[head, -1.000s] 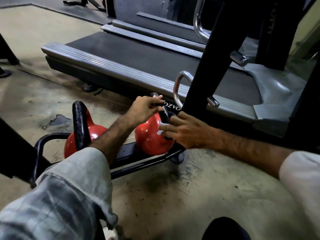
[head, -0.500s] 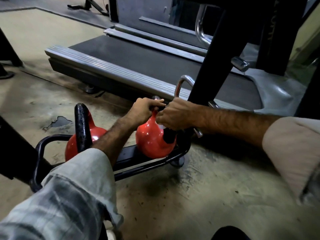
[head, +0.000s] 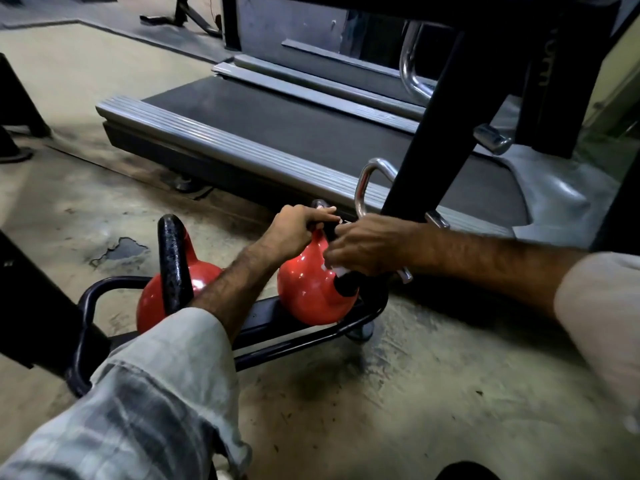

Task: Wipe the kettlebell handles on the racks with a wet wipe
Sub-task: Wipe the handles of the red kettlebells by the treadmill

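Observation:
Two red kettlebells with black handles sit on a low black rack [head: 298, 337] on the floor. My left hand [head: 294, 230] grips the top of the handle of the right kettlebell [head: 308, 292]. My right hand [head: 367, 247] curls round the handle's near side, with a bit of white wet wipe [head: 337, 270] showing under its fingers. Most of that handle is hidden by both hands. The left kettlebell [head: 194, 289] stands untouched, its handle [head: 173, 261] upright.
A treadmill deck [head: 277, 140] runs close behind the rack. A black slanted post [head: 426, 140] and chrome handles [head: 367, 185] stand just beyond my hands. Bare concrete floor [head: 381, 403] lies in front; a dark patch [head: 121, 251] marks the floor left.
My right hand rose from the kettlebell's lower side up to the handle beside my left hand, then slid slightly down with the wipe. My left hand kept its grip.

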Tool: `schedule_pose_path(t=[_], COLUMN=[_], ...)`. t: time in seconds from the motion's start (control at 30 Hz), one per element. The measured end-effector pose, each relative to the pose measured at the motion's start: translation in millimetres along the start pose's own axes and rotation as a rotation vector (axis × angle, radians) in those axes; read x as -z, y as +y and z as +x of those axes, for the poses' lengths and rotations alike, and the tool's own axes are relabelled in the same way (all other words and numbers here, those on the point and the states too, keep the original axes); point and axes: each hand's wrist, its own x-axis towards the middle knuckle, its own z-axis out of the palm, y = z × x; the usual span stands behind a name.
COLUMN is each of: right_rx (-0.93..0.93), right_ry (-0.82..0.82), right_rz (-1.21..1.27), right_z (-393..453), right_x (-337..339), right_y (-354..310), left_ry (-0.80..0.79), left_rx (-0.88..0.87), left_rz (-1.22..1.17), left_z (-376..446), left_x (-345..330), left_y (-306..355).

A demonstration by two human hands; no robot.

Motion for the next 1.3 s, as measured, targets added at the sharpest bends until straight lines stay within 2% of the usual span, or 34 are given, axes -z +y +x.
schedule_pose_path(t=[0.07,0.17,0.23,0.3,0.37,0.47,0.53,0.6,0.7,0.8,0.93,1.13,1.3], right_rx=[-0.042,-0.288,-0.492,-0.772,-1.033,-1.259,-1.325,-1.331,-1.317,-1.313,-1.359,-1.298,-1.352], right_ry=[0.148,0.506,0.674,0.895,1.026,0.987,0.976,0.961,0.853,0.745,0.791,0.876,0.748], right_rz=[0.026,0.176,0.399,0.708,0.859,0.733,0.832,0.916,0.997,1.089,1.19,1.833,2.006], right_z=[-6,-18,-15,-2,9,17,20,24,18,-4,-7,34,15], right_x=[-11,-37,-49,-53,-54,-49,-42,-39,-34,-36,-41,-63,-57], right_y=[-3,-19,-35,-54,-69,-71,-60,-46,-34,-47,-54,-11,-30], left_ry=[0.004,0.014,0.017,0.025,0.026,0.036,0.047,0.064,0.059,0.034,0.053,0.251,0.316], left_rx=[0.001,-0.011,-0.018,0.003,0.016,0.014,0.021,0.033,0.023,0.008,0.034,0.102,0.196], left_rz=[-0.015,-0.014,-0.016,-0.033,-0.044,-0.01,-0.005,-0.006,-0.017,-0.038,-0.157,-0.442,-0.529], left_z=[1,-1,-1,-2,-2,-2,-3,-4,-5,-6,-6,-14,-25], left_x=[0,0,-1,-2,-3,-4,-4,-3,-3,-4,-5,-17,-27], left_y=[-1,0,0,-1,0,1,3,4,6,4,4,9,19])
